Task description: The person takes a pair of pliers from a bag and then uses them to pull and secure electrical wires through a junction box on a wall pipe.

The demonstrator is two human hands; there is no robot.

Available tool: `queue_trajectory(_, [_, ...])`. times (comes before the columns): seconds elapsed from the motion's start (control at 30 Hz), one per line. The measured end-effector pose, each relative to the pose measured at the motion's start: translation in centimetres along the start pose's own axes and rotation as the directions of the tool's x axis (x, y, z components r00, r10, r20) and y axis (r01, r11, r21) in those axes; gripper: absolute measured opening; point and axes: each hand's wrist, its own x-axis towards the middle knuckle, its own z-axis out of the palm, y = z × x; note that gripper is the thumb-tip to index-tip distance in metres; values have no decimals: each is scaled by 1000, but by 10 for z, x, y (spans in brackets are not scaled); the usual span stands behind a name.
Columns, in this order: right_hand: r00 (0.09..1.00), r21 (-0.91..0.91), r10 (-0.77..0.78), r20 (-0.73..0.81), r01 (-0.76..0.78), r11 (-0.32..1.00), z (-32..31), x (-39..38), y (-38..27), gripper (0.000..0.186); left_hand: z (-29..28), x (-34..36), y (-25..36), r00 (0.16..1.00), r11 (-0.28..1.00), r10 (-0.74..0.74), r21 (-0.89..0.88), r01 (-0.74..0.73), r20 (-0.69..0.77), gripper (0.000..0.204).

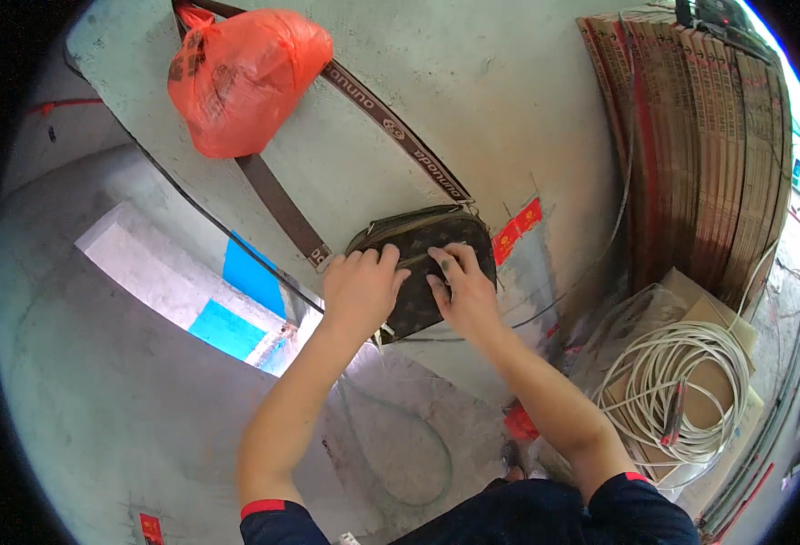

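Brown patterned fabric covers the small shoulder bag [418, 250] that lies at the near edge of a grey concrete ledge [473, 100], and both hands rest on top of it. The left hand [361, 289] lies flat on the bag's left end, fingers spread loosely and pointing toward the far side. The right hand [464, 291] presses on the bag's middle and right part, its fingers bent with the tips down on the fabric; whether they pinch a zip pull cannot be told. The bag's wide brown strap [364, 100] runs from it toward the far left across the ledge, passing under an orange plastic bag [241, 77] that sits tied shut at the ledge's far left corner. To the right, a stack of flat cardboard sheets [700, 136] stands on edge, and nearer, a coil of white cable [681, 391] lies on a cardboard box [709, 313].
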Motion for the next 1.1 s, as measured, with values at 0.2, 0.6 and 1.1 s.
queue_trajectory(0.2, [990,-125,-38,134,55,991,4,12,10,28,8,9,-1,999,999,-35,40,34,17,14])
queue_trajectory(0.6, [908,-312,15,418,128,941,-14,34,-3,25,-1,15,-9,991,999,-43,31,39,129,13])
queue_trajectory(1.1, [948,-179,-315,34,316,932,1,-63,7,27,-42,-4,20,978,888,167,-451,-94,125,28])
